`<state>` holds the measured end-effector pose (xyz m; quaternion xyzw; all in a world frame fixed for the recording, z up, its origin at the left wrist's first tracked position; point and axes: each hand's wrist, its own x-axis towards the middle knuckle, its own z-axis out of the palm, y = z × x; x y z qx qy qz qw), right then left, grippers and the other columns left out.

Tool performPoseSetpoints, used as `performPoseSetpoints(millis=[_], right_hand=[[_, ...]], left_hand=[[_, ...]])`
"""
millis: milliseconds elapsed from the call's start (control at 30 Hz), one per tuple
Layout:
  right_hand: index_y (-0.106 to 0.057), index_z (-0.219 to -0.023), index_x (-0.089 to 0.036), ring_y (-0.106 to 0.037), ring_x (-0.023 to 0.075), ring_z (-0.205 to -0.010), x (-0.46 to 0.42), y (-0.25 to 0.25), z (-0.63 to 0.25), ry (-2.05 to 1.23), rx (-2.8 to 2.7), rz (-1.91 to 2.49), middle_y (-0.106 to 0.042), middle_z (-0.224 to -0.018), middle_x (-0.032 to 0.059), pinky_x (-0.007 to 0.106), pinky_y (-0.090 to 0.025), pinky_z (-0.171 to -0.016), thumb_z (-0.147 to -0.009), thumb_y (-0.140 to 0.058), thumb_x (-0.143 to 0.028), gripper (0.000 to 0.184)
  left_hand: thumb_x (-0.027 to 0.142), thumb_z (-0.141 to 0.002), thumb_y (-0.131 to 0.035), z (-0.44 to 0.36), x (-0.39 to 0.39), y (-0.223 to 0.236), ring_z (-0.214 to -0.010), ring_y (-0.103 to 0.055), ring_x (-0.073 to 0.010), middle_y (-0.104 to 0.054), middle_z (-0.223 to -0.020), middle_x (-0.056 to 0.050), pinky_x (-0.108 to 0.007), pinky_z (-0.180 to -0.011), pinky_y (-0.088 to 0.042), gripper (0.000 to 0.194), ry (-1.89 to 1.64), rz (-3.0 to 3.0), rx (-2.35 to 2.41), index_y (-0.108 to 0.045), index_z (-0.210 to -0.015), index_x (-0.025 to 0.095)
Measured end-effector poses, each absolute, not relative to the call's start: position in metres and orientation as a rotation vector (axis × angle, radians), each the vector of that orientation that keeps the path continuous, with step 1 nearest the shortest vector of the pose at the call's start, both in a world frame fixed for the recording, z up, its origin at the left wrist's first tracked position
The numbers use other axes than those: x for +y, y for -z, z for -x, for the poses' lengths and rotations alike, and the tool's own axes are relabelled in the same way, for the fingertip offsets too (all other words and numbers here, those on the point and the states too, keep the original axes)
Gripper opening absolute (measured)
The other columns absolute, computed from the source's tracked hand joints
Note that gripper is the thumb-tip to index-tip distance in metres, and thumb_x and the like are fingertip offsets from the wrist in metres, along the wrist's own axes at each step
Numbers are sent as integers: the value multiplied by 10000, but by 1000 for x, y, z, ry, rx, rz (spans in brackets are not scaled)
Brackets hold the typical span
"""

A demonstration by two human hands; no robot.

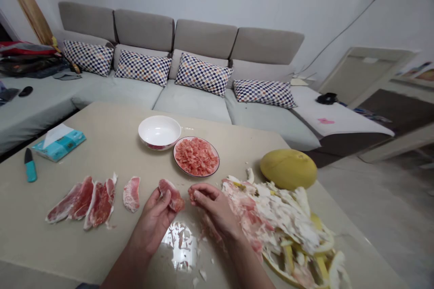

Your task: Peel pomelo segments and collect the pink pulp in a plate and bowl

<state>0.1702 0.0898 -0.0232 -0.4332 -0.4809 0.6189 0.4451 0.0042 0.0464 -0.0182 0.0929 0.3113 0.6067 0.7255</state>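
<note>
— Between the two hands, which piece?
— Pink pomelo segment (171, 196), lying across the left hand (152, 221), with curled fingers (156, 198) loosely grasping it.
— And the right hand (213, 203)?
— Clenched, pinching fingertips (203, 192) on a small shred of pulp (191, 195) at the segment's edge; exact grip partly hidden.
— Risks from here?
— Wet, fragile flesh: too hard a squeeze, then a torn segment and juice on the tabletop (101, 253). Also scraps of white pith (202, 274) nearby, easily stuck to damp pulp.
— Farther out?
— Just left, peeled segments (81, 201) in a row. Ahead, a plate (174, 157) heaped with pulp, beside a white bowl (159, 130). To the right, a peel heap (288, 230) and a yellow pomelo (288, 169), liable to roll off the table if bumped.
</note>
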Motion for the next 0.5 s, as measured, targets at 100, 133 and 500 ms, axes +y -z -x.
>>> performPoseSetpoints(millis=[100, 133, 500], right_hand=[[-744, -916, -188, -673, 202, -765, 117, 13, -177, -1253, -1435, 1158, -741, -868, 73, 343, -555, -754, -749, -730, -438, 302], [-743, -940, -189, -681, 211, -799, 129, 10, -180, -1142, -1501, 1183, -747, -899, 78, 353, -555, -775, -769, -703, -438, 305], [-738, -949, -180, -653, 249, -1017, 194, 1, -190, -761, -1574, 1283, -721, -1083, 108, 408, -486, -954, -777, -603, -280, 241]], left_hand=[[173, -791, -726, -3, 47, 22, -762, -601, -118, -624, -812, -22, -270, -831, -510, 125, -1350, -183, 701, -633, -874, 167], [174, -800, -717, -2, 47, 24, -764, -602, -117, -626, -810, -23, -275, -842, -511, 112, -1354, -186, 700, -633, -873, 166], [160, -800, -714, 3, 54, 26, -784, -601, -122, -619, -840, -34, -250, -790, -514, 112, -1361, -114, 755, -612, -847, 158]])
